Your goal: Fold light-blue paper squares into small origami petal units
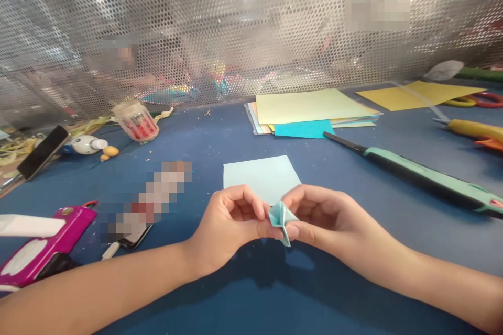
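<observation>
"What do the hands have hold of?"

"A small folded paper (277,213), light blue. The left hand (233,220) pinches one side between thumb and fingers; the right hand (334,215) pinches the other, its fingers closed on it too."

"Where is it?"

"Held above the bench (188,303), on the near side of a flat pale sheet (255,174)."

"And beyond?"

"A paper stack (310,107), near a green-and-black tool (424,175)."

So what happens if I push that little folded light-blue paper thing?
The little folded light-blue paper piece is probably light, being small and just paper. Its creased layers likely make it fairly stiff. But it looks thin at the edges, so a hard push might crumple it.
</observation>
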A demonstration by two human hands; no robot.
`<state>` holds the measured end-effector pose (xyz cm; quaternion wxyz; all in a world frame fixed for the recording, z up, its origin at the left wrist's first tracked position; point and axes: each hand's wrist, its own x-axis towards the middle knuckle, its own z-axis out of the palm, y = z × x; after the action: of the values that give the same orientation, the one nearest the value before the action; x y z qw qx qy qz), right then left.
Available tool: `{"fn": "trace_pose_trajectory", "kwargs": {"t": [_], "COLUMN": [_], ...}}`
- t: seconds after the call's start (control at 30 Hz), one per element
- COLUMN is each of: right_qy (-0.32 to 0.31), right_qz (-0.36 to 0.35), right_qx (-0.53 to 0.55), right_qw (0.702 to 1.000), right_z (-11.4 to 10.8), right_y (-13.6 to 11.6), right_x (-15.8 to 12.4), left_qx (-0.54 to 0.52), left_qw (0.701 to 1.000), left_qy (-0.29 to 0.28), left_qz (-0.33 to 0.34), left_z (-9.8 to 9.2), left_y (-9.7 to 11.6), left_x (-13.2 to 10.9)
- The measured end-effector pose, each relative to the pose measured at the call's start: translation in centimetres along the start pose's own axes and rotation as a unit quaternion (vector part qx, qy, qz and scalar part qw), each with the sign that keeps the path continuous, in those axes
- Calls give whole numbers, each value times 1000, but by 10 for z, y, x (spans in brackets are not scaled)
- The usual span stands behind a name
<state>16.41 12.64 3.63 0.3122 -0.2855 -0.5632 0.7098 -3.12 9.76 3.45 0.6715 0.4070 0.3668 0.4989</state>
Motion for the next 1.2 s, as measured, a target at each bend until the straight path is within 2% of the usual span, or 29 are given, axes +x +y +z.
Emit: {"fn": "trace_pose_trajectory", "kwargs": {"t": [0.13,0.27,0.37,0.53,0.63,0.73,0.8,0.9,1.0,1.1,1.2], "right_qy": [23,59,97,163,196,207,204,201,183,163,168], "right_qz": [10,-18,-44,-113,-137,-142,-153,-190,-209,-217,-246], "right_qx": [-27,-67,-125,-209,-237,-270,-302,-353,-375,-377,-397], "right_qw": [999,996,986,957,942,930,919,894,885,885,868], "right_z": [0,-1,1,7,11,13,14,14,14,13,12], "right_y": [-3,-1,1,1,1,2,3,5,4,1,-1], "right_x": [-2,-5,-6,-5,-6,-7,-8,-8,-8,-7,-6], "left_qx": [31,110,182,267,332,389,406,392,327,256,220], "left_qw": [999,989,969,940,909,876,868,885,924,955,968], "left_qy": [7,30,45,45,34,39,53,79,95,88,77], "left_qz": [13,93,158,206,247,282,281,237,173,120,88], "left_z": [1,-1,-3,-3,-1,1,2,2,1,-1,-3], "left_y": [-1,-3,-5,-7,-9,-9,-9,-7,-5,-3,-3], "left_x": [-1,-2,-3,-7,-11,-14,-16,-15,-10,-4,-1]}}
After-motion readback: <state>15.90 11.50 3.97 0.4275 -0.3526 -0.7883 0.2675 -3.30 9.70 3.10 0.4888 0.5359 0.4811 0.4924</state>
